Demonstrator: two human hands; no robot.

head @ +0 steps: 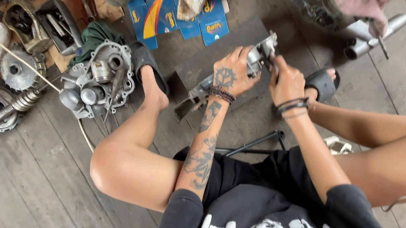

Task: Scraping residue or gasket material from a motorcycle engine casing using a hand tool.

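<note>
My left hand [233, 74] grips a long grey metal engine part [200, 92] around its middle, holding it tilted above the floor. My right hand [286, 82] is closed on the part's upper end [265, 47], fingers pinched against it. Whether a small tool sits in the right hand is hidden. Both wrists wear dark bead bracelets. My knees spread to either side, and my feet rest in black sandals [144, 59].
An engine crankcase [97, 79] lies on the wooden floor at left, with round metal covers [17, 70] and a shock spring [21, 103] beyond it. Blue boxes [173, 16] lie ahead. A dark mat [226, 45] lies under the part. A chrome pipe [375, 34] is at top right.
</note>
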